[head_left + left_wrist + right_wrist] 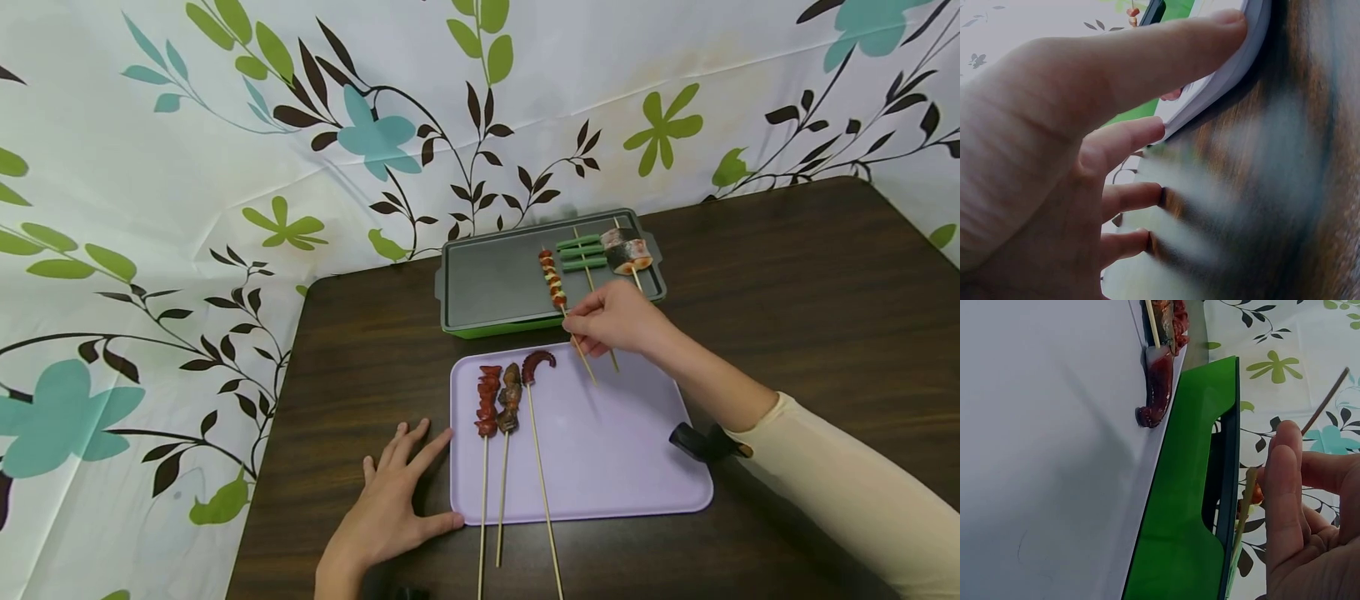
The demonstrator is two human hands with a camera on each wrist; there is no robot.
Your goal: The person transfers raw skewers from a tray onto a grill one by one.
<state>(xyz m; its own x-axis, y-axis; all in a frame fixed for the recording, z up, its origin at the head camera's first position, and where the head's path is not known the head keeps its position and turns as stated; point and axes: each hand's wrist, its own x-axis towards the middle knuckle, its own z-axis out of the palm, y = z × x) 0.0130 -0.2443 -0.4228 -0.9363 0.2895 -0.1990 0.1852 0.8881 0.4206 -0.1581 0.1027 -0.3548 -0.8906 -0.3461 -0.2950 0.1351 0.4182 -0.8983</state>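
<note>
My right hand (611,321) pinches the bare stick of a skewer (552,279) threaded with red and pale yellow pieces. Those pieces lie over the grey plate of a green-sided griddle (487,283), while the stick's lower end overhangs the lilac tray (622,458). Next to it on the griddle are a skewer of green stalks (583,252) and one of fish chunks (626,250). My left hand (393,500) spreads its fingers at the tray's left side, thumb (1210,37) and index fingertip right at the rim, other fingertips on the table.
Three skewers lie on the tray's left half: red meat pieces (488,400), browned chunks (510,396) and a curled tentacle (536,362). Their sticks overhang its front edge. A leaf-patterned cloth (465,108) hangs behind the dark wooden table (360,358).
</note>
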